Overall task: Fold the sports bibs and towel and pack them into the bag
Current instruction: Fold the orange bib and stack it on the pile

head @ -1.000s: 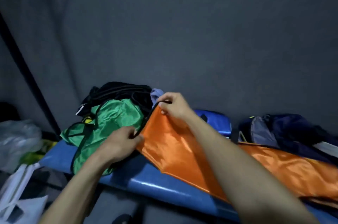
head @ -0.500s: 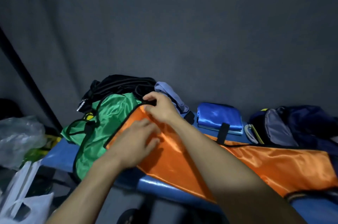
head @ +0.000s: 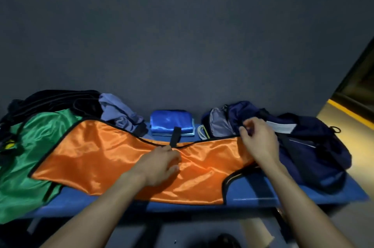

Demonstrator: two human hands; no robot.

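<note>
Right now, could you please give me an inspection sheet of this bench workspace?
Surface: long blue padded bench against a dark grey wall.
Job's things: shiny orange satin bib with black trim spread flat along the bench; crumpled green satin bib at its left end; folded blue satin bib at the back; navy fabric bag at the right, open.
Clutter: black garments and a crumpled lilac cloth piled back left.
Hands: left hand rests on the orange bib's middle; right hand at the bib's right end, fingers curled, whether on the bib or bag is unclear.
Cables: nothing seen.
Surroundings: yellow-edged floor far right.
</note>
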